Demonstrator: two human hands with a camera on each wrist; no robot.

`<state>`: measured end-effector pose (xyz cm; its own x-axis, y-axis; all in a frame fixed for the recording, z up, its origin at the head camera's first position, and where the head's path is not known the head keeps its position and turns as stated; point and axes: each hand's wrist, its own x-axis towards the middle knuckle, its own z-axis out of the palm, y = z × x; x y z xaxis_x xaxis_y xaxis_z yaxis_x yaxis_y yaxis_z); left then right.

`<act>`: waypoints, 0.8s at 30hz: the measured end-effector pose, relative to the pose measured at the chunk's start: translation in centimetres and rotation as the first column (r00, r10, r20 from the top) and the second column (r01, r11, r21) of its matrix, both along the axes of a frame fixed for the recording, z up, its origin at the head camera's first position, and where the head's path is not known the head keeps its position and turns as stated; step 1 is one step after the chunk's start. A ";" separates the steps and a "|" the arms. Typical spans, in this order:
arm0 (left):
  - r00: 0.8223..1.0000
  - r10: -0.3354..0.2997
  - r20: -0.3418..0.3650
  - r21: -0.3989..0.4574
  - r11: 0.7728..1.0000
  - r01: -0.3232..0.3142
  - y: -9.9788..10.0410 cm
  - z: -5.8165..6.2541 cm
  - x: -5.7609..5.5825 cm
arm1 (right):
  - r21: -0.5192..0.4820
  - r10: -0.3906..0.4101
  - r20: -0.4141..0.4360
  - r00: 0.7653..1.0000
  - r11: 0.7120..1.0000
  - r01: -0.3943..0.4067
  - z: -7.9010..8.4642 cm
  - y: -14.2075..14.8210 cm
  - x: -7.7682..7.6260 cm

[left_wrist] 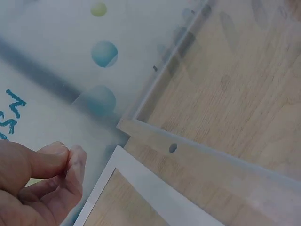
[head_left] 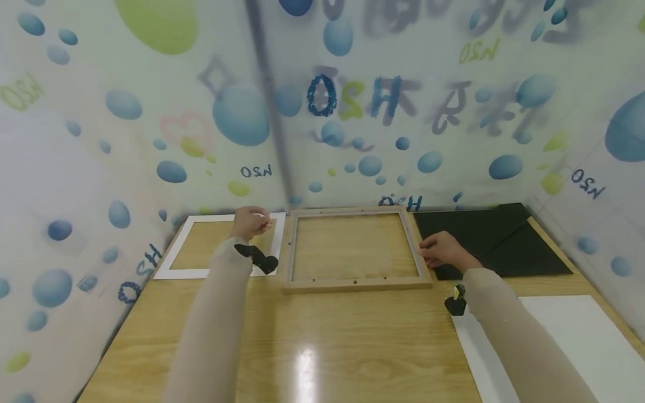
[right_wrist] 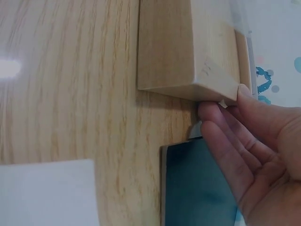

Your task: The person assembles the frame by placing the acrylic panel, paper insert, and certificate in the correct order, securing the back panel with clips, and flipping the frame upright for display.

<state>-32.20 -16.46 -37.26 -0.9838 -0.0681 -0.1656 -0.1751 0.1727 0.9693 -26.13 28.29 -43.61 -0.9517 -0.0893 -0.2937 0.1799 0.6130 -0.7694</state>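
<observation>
A light wooden frame (head_left: 358, 283) lies on the table. A thin clear sheet seems to stretch over it; only faint edges, haze and finger reflections show it. My left hand (head_left: 249, 222) is raised left of the frame, above a white border mat (head_left: 182, 274). Its thumb and forefinger (left_wrist: 59, 157) come together at what looks like the sheet's edge. At the frame's right side, my right hand (head_left: 443, 250) has its thumb near the wood and its fingers curled below. Pale slivers by those fingers (right_wrist: 225, 155) look like the sheet's edge.
A black backing board (head_left: 484, 240) lies at the back right, partly behind my right hand. White board or paper (head_left: 574, 319) is nearer at the right, under my forearm. Patterned fabric walls (head_left: 353, 151) rise behind and beside the table (head_left: 322, 336).
</observation>
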 end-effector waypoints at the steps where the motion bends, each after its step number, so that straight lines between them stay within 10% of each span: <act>1: 1.000 -0.007 0.005 -0.001 1.000 0.007 0.4 0.0 -0.2 | 0.001 -0.007 0.000 1.000 1.000 0.007 -0.1 0.0 0.0; 6: 0.999 -0.009 0.040 -0.016 1.000 0.010 2.4 -0.5 -1.3 | 0.006 -0.002 -0.015 1.000 1.000 0.002 -0.1 0.1 0.0; 14: 0.998 -0.048 -0.029 -0.027 0.999 0.048 3.5 -4.5 -5.2 | -0.013 0.015 -0.023 1.000 1.000 -0.016 0.0 0.1 0.1; 24: 0.999 -0.046 0.024 -0.021 0.999 0.046 5.9 -1.0 -2.7 | -0.037 0.020 -0.029 0.999 0.999 -0.021 0.0 0.3 0.0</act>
<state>-34.90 -10.52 -38.24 -0.9818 -0.0267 -0.1878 -0.1893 0.2019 0.9610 -26.09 28.55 -43.59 -0.9576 -0.1192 -0.2624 0.1451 0.5873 -0.7963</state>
